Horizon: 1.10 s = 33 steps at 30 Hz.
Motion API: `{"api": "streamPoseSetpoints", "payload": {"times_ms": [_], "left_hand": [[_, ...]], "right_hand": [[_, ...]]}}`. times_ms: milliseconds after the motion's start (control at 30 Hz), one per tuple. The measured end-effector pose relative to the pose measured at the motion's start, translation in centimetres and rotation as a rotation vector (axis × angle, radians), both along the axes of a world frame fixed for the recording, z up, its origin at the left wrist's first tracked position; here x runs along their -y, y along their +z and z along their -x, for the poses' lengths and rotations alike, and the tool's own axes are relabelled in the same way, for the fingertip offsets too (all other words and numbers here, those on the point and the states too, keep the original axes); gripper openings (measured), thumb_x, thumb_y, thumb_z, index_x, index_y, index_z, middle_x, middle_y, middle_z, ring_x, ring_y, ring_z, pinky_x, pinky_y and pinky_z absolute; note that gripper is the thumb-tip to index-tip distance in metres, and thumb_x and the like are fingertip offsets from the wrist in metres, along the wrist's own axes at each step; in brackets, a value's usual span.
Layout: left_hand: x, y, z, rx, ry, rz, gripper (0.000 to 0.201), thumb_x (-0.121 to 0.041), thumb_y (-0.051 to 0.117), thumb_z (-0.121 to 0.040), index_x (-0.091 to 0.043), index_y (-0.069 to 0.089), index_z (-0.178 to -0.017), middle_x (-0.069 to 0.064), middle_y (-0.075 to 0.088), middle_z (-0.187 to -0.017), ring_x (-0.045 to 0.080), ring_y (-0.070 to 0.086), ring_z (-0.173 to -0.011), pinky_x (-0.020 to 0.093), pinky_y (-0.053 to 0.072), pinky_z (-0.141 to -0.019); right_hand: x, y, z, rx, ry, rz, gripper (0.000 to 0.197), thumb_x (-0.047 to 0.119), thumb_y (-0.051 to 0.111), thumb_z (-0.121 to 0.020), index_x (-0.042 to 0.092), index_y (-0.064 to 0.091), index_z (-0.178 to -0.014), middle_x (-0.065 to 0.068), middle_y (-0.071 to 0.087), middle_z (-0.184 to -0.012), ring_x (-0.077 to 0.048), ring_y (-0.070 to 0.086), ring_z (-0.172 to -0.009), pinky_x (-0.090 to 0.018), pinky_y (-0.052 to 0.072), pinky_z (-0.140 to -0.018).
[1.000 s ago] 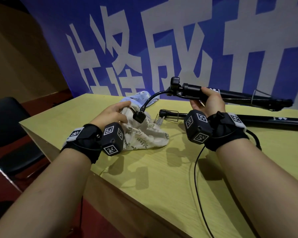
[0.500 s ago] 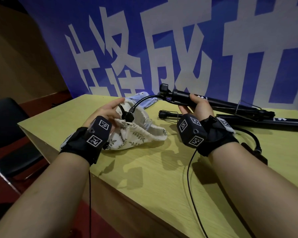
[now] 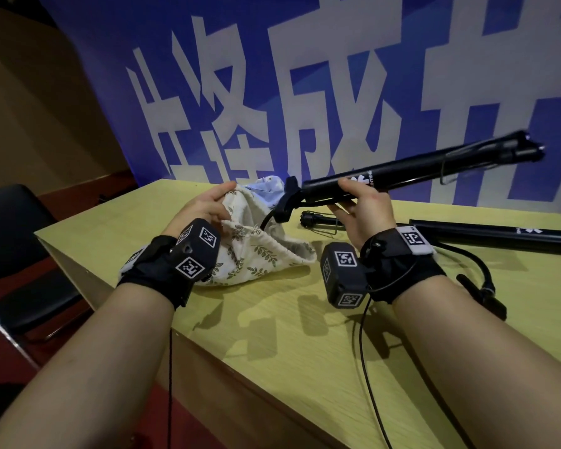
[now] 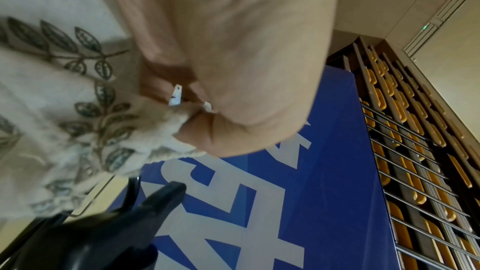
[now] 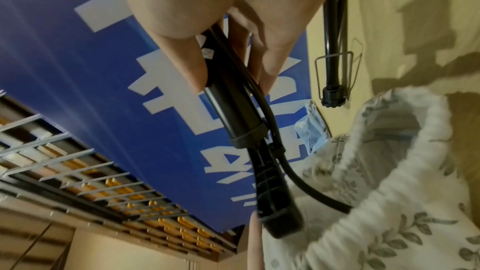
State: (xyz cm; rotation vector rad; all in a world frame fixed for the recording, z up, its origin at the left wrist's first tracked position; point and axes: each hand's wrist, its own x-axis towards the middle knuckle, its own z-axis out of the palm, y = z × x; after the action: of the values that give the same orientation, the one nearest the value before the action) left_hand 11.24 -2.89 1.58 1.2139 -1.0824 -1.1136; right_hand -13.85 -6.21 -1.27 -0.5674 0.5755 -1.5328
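– black pump [image 3: 418,170]: how does it lie?
– long axis slants down toward my left; my right hand [image 3: 363,212] grips its barrel, head at the mouth of the cloth bag [image 3: 263,254], whose rim my left hand [image 3: 201,205] pinches open.

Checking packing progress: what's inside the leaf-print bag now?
Only the bike pump's hose dips into the leaf-print bag's mouth; the hose tip and bag bottom are hidden by cloth.
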Motion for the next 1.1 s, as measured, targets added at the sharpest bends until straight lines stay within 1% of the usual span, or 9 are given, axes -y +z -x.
{"api": "streamPoseSetpoints", "payload": {"times_ms": [167,267,367,467,633,767,867,1000,1100], "left_hand": [[0.5,-0.2,-0.1,0.068,-0.032,-0.006,0.073,0.008,0.05,-0.052,-0.026,0.065,-0.114,0.013,0.052,-0.137,0.034,0.059,-0.115,0.041,0.044,-0.09],[0.6,-0.2,0.0,0.122,-0.031,0.0,0.064,0.015,0.05,-0.067,-0.029,0.061,-0.113,0.007,0.055,-0.128,0.029,0.064,-0.098,0.036,0.05,-0.08],[0.8,-0.3,-0.2,0.109,-0.025,-0.006,0.069,0.011,0.051,-0.056,-0.029,0.066,-0.11,0.016,0.056,-0.131,0.037,0.058,-0.11,0.044,0.04,-0.089],[0.8,-0.1,-0.1,0.127,-0.014,-0.004,0.067,0.011,0.051,-0.059,-0.031,0.065,-0.11,0.015,0.055,-0.131,0.038,0.057,-0.104,0.043,0.041,-0.086],[0.7,0.3,0.4,0.172,-0.069,-0.011,0.073,0.011,0.046,-0.063,-0.023,0.057,-0.127,0.024,0.052,-0.133,0.037,0.055,-0.106,0.028,0.047,-0.068],[0.7,0.4,0.6,0.117,-0.074,-0.004,0.077,0.007,0.047,-0.05,-0.022,0.061,-0.119,0.022,0.054,-0.133,0.041,0.053,-0.119,0.044,0.042,-0.09],[0.9,0.3,0.5,0.099,-0.09,-0.007,0.077,0.008,0.047,-0.048,-0.024,0.064,-0.116,0.023,0.057,-0.129,0.047,0.049,-0.121,0.043,0.037,-0.088],[0.1,0.3,1.1,0.069,-0.174,-0.014,0.078,0.012,0.043,-0.049,-0.017,0.06,-0.12,0.012,0.068,-0.116,0.03,0.064,-0.109,0.035,0.049,-0.084],[-0.4,0.6,1.4,0.06,-0.236,-0.017,0.078,0.014,0.039,-0.051,-0.012,0.058,-0.122,0.012,0.069,-0.116,0.029,0.062,-0.113,0.033,0.053,-0.086]], "right_hand": [[-0.7,0.4,-1.1,-0.188,-0.012,0.101,0.039,0.006,0.067,-0.084,0.005,0.05,-0.119,-0.015,0.066,-0.113,-0.022,0.067,-0.102,-0.037,0.058,-0.081],[-1.0,0.7,-1.2,-0.198,0.004,0.12,0.024,0.01,0.066,-0.086,0.009,0.052,-0.105,-0.008,0.069,-0.097,-0.019,0.069,-0.091,-0.031,0.058,-0.073],[-1.1,0.7,-1.0,-0.189,0.015,0.11,0.016,0.013,0.066,-0.087,0.013,0.053,-0.095,-0.008,0.069,-0.095,-0.022,0.069,-0.09,-0.032,0.057,-0.072],[-0.8,0.5,-0.9,-0.192,0.012,0.086,0.024,0.015,0.067,-0.086,0.012,0.053,-0.104,-0.009,0.068,-0.098,-0.022,0.068,-0.091,-0.031,0.056,-0.069],[-0.6,0.3,-0.8,-0.244,0.071,0.075,0.049,0.019,0.068,-0.084,0.002,0.049,-0.126,-0.008,0.068,-0.098,-0.018,0.067,-0.088,-0.024,0.053,-0.059],[-0.6,0.2,-1.0,-0.266,0.121,0.072,0.044,0.016,0.065,-0.085,-0.001,0.052,-0.124,-0.011,0.064,-0.096,-0.021,0.062,-0.085,-0.022,0.051,-0.053],[-0.4,0.0,-0.9,-0.262,0.151,0.067,0.035,0.015,0.065,-0.086,0.002,0.056,-0.117,-0.012,0.065,-0.096,-0.022,0.062,-0.086,-0.022,0.05,-0.052],[-0.1,-0.3,-1.0,-0.244,0.147,0.034,0.042,0.014,0.066,-0.086,0.0,0.053,-0.123,-0.009,0.066,-0.094,-0.02,0.065,-0.08,-0.023,0.053,-0.056],[0.2,-0.6,-1.1,-0.223,0.108,0.009,0.046,0.012,0.066,-0.087,-0.001,0.049,-0.128,-0.009,0.065,-0.096,-0.02,0.067,-0.079,-0.026,0.056,-0.06]]}}
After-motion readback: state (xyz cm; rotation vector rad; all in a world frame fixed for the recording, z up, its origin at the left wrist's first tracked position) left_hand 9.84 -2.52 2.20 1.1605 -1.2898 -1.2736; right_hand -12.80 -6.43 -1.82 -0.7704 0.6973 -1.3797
